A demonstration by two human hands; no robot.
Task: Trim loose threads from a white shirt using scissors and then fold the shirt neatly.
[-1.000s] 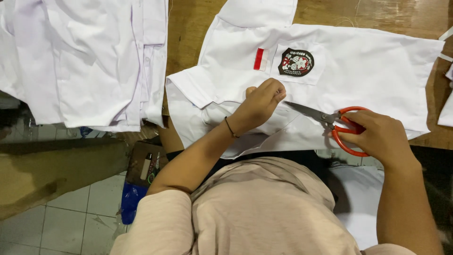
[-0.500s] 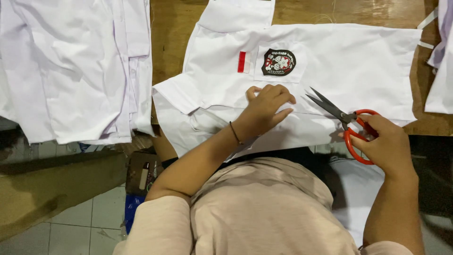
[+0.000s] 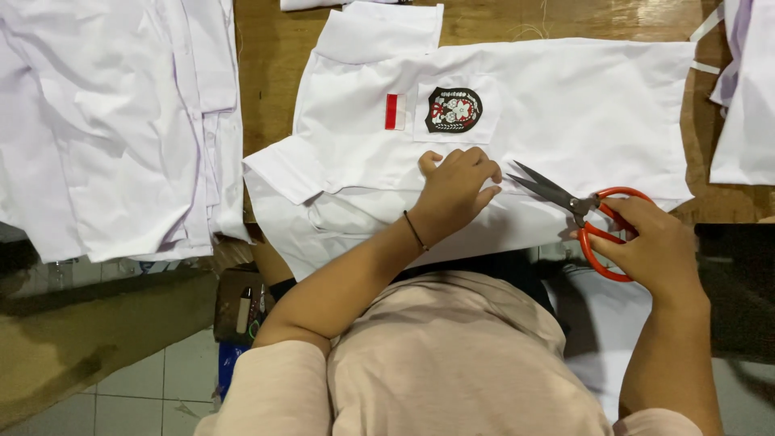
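A white shirt [image 3: 565, 105] with a dark round badge [image 3: 453, 110] on its pocket and a small red strip [image 3: 391, 111] lies flat on the wooden table [image 3: 270, 64]. My left hand [image 3: 456, 190] presses down on the shirt just below the badge, fingers curled on the cloth. My right hand [image 3: 650, 246] grips the red-handled scissors [image 3: 577, 206], whose blades are parted and point left toward my left hand, just above the shirt's near edge.
A pile of white garments [image 3: 113, 121] covers the table's left side and hangs over its edge. More white cloth [image 3: 743, 97] lies at the far right. Below the table edge are tiled floor [image 3: 186, 371] and a small box [image 3: 242, 307].
The scissors' blades have opened and my right hand has drawn slightly back to the right. My left hand keeps pressing the shirt below the badge.
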